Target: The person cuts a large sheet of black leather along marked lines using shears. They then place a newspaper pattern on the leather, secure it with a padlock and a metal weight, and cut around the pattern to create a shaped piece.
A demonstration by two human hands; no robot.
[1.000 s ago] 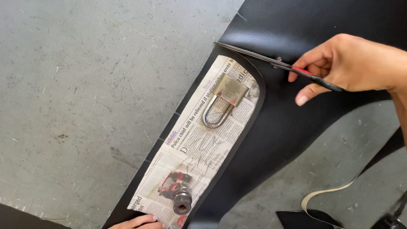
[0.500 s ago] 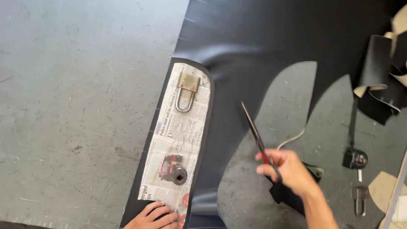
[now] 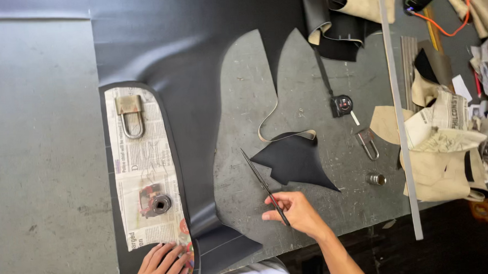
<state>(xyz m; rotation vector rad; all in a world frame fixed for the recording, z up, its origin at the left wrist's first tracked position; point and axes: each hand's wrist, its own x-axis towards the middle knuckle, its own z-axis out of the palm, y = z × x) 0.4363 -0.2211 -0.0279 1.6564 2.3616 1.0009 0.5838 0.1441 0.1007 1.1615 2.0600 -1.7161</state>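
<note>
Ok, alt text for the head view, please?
The right hand holds long scissors over a grey table, while the left hand presses a newspaper pattern, weighted by a padlock, onto black sheet material.

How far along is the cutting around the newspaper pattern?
Done: the black sheet is cut along the pattern's right side and round its top. In hand: right hand holds scissors off the sheet; left hand presses the pattern's bottom, padlock weighting it. Left: the pattern's left edge looks uncut.
</note>
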